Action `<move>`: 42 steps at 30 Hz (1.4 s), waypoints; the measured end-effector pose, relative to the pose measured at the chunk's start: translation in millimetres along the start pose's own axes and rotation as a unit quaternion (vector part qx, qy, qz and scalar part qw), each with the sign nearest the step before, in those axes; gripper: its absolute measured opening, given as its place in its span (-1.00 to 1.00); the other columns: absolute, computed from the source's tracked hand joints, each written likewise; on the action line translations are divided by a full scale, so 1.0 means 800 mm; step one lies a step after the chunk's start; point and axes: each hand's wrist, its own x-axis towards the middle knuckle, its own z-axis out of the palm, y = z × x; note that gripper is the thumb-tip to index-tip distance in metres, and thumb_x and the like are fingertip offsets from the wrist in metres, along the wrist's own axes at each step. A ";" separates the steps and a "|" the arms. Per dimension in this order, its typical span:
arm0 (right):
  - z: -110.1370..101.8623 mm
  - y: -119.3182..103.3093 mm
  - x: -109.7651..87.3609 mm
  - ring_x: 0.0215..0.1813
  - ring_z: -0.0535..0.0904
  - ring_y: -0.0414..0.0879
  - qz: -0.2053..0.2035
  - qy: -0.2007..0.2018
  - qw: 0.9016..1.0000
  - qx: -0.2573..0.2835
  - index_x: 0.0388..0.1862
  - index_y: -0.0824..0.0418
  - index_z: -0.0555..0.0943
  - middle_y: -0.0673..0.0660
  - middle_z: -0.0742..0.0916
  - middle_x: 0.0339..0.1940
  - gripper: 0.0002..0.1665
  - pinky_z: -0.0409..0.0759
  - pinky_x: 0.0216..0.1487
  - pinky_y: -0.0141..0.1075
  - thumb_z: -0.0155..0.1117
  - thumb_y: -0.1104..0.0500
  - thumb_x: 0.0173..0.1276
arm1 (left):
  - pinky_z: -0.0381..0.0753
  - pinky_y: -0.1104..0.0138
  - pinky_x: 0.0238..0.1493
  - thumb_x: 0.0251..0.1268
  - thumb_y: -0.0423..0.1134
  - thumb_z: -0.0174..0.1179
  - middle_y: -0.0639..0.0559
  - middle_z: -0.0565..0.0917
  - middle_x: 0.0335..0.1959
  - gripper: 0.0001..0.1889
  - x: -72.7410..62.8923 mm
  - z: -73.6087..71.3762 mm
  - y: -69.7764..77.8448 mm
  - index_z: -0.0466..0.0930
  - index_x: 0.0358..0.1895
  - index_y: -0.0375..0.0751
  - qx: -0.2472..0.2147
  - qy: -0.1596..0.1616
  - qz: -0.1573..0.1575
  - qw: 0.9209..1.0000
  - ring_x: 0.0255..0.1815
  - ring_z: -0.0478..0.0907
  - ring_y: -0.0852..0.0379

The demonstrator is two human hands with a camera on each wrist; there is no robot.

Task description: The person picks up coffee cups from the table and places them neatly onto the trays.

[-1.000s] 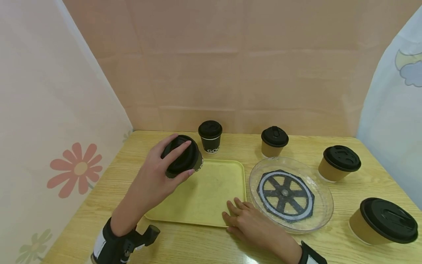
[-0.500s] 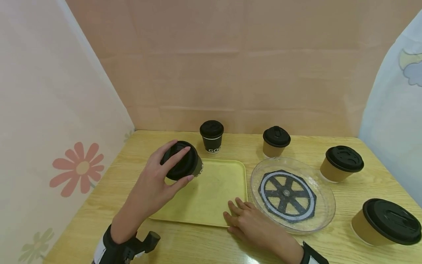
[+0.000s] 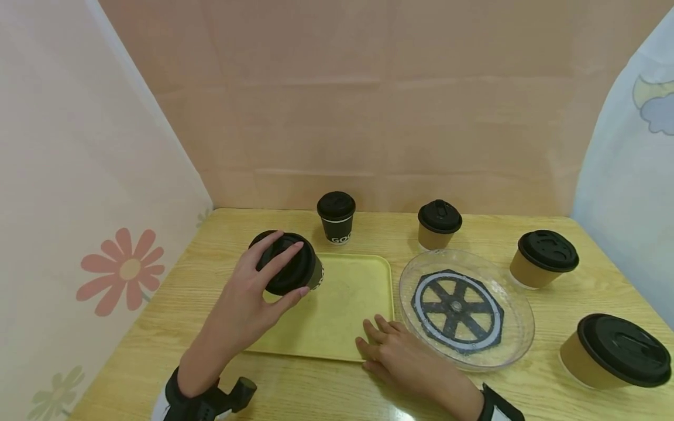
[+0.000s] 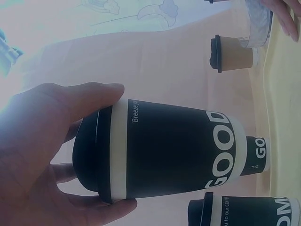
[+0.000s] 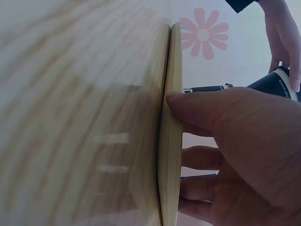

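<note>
My left hand (image 3: 253, 292) grips a black paper coffee cup (image 4: 169, 150) by its black lid, thumb on one side and fingers across and round the other. The cup hangs upright over the left part of a yellow tray (image 3: 342, 304), lettered "GOOD" near its base. Behind it a second black lid (image 3: 255, 238) peeks out; the left wrist view shows its black cup (image 4: 249, 212) alongside. My right hand (image 3: 400, 356) rests on the tray's front right corner, fingers spread, with the thumb against the rim in the right wrist view.
A smaller black cup (image 3: 337, 219) stands behind the tray. Right of the tray lies a clear round dish (image 3: 518, 336) with a dark wheel pattern. Brown lidded cups stand around it: one at the back (image 3: 437, 228), one farther right (image 3: 542, 263), and a large one (image 3: 595, 356) at front right.
My left hand has brought the black cup down and slightly toward me over the tray, uncovering part of another lid behind it. My right hand stays on the tray corner.
</note>
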 end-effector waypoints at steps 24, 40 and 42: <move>-0.001 0.005 0.000 0.29 0.51 0.30 -0.024 0.024 0.999 -0.020 0.20 0.08 0.61 0.29 0.60 0.28 -0.58 0.58 0.18 0.08 0.10 -0.05 0.48 | 0.57 -0.12 0.18 0.05 -0.01 0.46 -0.15 0.33 0.42 -0.29 0.000 0.008 0.000 0.43 0.34 0.15 0.000 -0.005 0.012 1.000 0.40 0.31 -0.23; -0.001 0.001 0.002 0.36 0.46 0.27 -0.002 -0.002 1.000 -0.003 0.21 0.07 0.61 0.26 0.58 0.31 -0.58 0.53 0.26 0.08 0.11 -0.04 0.47 | 0.54 -0.13 0.20 0.05 0.01 0.45 -0.15 0.33 0.42 -0.28 -0.007 0.011 0.000 0.41 0.36 0.17 0.000 -0.013 0.004 1.000 0.41 0.31 -0.21; -0.001 0.000 0.002 0.37 0.44 0.27 0.002 -0.008 1.000 0.003 0.22 0.06 0.60 0.26 0.57 0.32 -0.57 0.52 0.28 0.10 0.11 -0.04 0.48 | 0.55 -0.13 0.20 0.06 0.01 0.45 -0.14 0.33 0.42 -0.28 -0.007 0.011 0.000 0.41 0.36 0.18 -0.002 -0.016 0.002 1.000 0.40 0.31 -0.21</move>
